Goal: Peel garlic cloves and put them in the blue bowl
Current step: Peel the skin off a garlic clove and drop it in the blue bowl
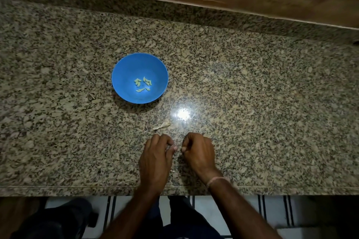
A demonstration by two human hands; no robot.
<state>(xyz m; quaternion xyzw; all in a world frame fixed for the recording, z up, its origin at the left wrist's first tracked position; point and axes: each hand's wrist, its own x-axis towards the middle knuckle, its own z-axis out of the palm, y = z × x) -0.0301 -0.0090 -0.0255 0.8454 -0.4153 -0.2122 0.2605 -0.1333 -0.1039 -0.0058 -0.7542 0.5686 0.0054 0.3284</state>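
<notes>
At the front edge of the granite counter (272, 103), the left hand (157, 157) and right hand (198, 153) face each other with their fingers curled and thumbs drawn in, the tips nearly meeting. They may pinch a clove between them, but the view is too small to tell. A thread band (215, 179) circles the right wrist. Just beyond the knuckles lies 1 scrap of garlic skin (161, 125). Farther back and to the left, well apart from both hands, stands the blue bowl (124, 72), holding roughly 6 peeled cloves (142, 84).
</notes>
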